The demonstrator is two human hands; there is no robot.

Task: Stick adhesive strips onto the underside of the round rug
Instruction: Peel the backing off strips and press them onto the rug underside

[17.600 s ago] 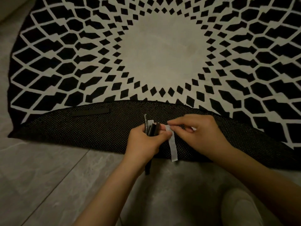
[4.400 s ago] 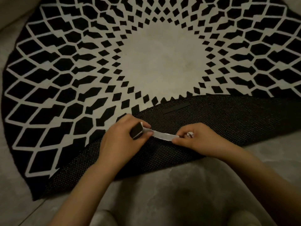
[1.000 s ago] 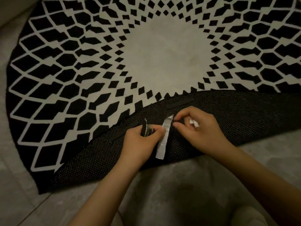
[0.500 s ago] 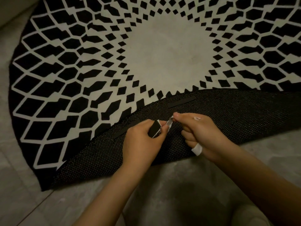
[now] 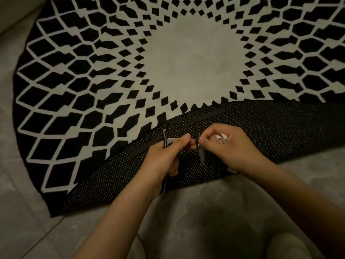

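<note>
The rug (image 5: pixel 186 58) lies on the floor (image 5: pixel 196 212) with its near edge folded back, so the dotted black underside (image 5: pixel 280 131) faces up where both hands can reach it. Two black strips are down on that flap already: one (image 5: pixel 208 115) near the fold line, another (image 5: pixel 145 146) running out from under the left hand. The left hand (image 5: pixel 164 157) curls its fingers round a spare bundle (image 5: pixel 165 141) of strips, standing on end in the fist, kept close for the next round, while thumb and forefinger reach across to the strip (image 5: pixel 201 155) in play. The right hand (image 5: pixel 231 148) pinches that strip's top end, and it hangs down over the flap, dark and narrow. Looks like the backing is being worked off, or the strip is just being readied to lay; I can't tell which. White crumpled paper (image 5: pixel 221 138) is tucked in the right hand, likely peeled liner kept off the sticky faces. Next call: lay it flat, spaced from the other two.
</note>
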